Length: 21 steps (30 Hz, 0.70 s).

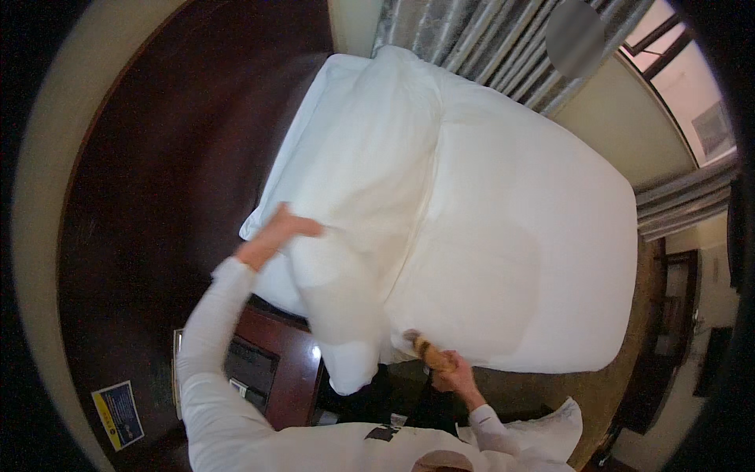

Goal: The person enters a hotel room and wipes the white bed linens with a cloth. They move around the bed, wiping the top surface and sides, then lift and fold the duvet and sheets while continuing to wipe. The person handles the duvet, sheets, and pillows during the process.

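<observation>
A bed with white bedding (566,248) fills the middle of the view, and a white duvet (348,265) lies folded back over its left part. One folded corner of the duvet hangs past the near side of the bed. My left hand (280,233) is over the duvet's left edge, thumb and fingers apart. Motion blur hides whether it grips the cloth. By the near side, my right hand (453,376) is closed around a tan, brush-like tool (433,355). The tool's dark tip points up and left against the bedding; its exact kind is unclear.
A dark wooden headboard panel (159,159) rises at left. Below it stands a reddish-brown nightstand (289,354); a printed card (118,416) is at lower left. Grey curtains (472,41) hang beyond the bed near a window (684,76). White cloth (548,430) lies at lower right.
</observation>
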{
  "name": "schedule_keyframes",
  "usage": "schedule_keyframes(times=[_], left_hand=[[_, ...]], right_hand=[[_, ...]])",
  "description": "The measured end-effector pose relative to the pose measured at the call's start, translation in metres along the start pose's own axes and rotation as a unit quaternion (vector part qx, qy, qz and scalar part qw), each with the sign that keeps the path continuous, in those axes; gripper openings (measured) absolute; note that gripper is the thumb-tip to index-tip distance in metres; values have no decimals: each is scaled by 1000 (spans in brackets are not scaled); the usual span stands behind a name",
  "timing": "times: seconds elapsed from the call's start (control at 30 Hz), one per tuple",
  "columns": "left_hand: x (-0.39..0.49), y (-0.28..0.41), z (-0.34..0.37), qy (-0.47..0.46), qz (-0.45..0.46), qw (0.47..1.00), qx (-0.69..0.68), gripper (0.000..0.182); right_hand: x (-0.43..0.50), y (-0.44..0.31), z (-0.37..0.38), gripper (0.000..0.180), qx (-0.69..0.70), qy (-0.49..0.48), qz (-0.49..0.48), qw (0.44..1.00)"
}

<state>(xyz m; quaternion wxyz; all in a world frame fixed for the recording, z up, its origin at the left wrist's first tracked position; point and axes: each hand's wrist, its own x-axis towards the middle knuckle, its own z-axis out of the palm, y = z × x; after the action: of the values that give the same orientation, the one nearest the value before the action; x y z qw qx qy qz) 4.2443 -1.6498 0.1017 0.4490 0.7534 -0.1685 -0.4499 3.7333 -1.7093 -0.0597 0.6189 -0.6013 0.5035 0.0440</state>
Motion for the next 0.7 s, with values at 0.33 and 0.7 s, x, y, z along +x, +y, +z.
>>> schedule_keyframes(times=[0.33,0.7], left_hand=[[28,-133,-146,157,-5,944,290,58],[17,-32,-60,248,75,961,92,56]], right_hand=[[-78,63,-123,54,125,232,-16,965],[-116,138,-290,43,250,401,-93,877]])
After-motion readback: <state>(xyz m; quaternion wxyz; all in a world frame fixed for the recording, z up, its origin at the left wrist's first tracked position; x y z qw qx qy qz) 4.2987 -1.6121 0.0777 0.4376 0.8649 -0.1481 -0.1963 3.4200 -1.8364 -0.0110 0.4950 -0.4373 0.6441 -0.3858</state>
